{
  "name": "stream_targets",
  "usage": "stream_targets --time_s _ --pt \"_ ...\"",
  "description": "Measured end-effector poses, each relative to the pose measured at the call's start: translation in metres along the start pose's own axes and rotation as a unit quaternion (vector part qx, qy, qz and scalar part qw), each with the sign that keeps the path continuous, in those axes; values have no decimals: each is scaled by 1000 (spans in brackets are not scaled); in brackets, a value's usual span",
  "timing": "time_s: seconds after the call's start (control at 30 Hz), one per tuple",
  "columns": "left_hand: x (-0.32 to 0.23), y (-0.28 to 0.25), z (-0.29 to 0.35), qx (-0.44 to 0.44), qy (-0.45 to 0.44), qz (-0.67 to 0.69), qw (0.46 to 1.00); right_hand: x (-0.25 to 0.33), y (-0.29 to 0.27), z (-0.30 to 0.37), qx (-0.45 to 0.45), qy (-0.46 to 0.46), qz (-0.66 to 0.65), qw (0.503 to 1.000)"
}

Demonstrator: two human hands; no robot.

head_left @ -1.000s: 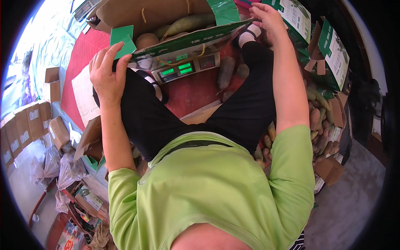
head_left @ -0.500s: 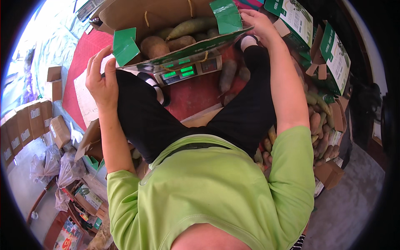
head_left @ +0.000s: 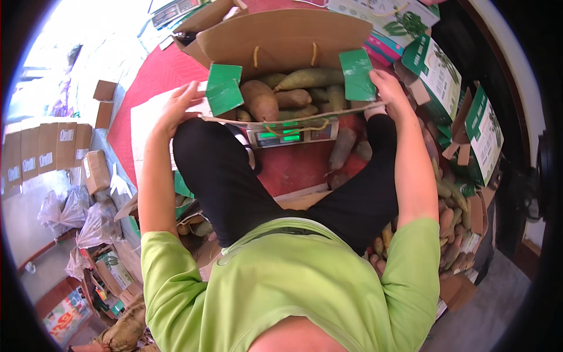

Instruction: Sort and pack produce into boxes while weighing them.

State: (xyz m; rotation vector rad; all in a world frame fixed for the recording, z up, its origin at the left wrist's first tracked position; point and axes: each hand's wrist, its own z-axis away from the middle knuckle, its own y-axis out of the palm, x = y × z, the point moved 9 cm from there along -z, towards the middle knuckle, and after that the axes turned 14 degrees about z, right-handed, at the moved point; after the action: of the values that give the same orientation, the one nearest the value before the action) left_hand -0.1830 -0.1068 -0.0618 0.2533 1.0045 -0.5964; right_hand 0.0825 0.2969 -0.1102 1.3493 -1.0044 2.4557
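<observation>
Upper centre: open carton [head_left: 281, 38], plain brown inside, with green end flaps [head_left: 358, 76] and yellow cord handles [head_left: 314, 54]; tubers [head_left: 260, 101], reddish brown to olive green. Below: scale display [head_left: 291, 138], glowing green, above red flooring [head_left: 287, 170]. Centre: the person's black trousers [head_left: 211, 170], lime-green shirt [head_left: 299, 281]. Upper right: green-and-white cartons [head_left: 433, 70], green plant prints [head_left: 406, 24]. Left: brown cartons [head_left: 29, 149], white labels [head_left: 46, 159].

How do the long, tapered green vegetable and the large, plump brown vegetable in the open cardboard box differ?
The long, tapered green vegetable is slim; the large, plump brown vegetable is thicker and blunter. The green one lies nearly crosswise; the brown one slants front to back. The green one sits farther right than the brown one. Both lie inside the open cardboard box.
</observation>
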Motion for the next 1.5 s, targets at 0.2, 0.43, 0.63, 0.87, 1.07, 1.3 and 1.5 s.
stream_targets --time_s 0.2,0.43,0.63,0.87,1.07,1.3,1.5 --pt "12 14 -20 49 -24 -16 998 0 0 0 12 8 -32 999" --pt "33 10 -30 100 -46 94 989 -1 12 2 48 31 -75 996" --pt "30 8 -37 63 4 178 982 4 3 -3 26 34 -142 989" --pt "26 -32 -33 -10 47 253 966 68 27 9 37 -26 -189 981" --pt "50 -117 -31 -26 15 356 934 162 102 15 94 -82 -170 977" --pt "60 -240 26 -104 36 494 863 237 240 6 247 -134 -121 952" --pt "117 -368 58 -151 100 434 883 227 373 15 350 -105 -104 925"
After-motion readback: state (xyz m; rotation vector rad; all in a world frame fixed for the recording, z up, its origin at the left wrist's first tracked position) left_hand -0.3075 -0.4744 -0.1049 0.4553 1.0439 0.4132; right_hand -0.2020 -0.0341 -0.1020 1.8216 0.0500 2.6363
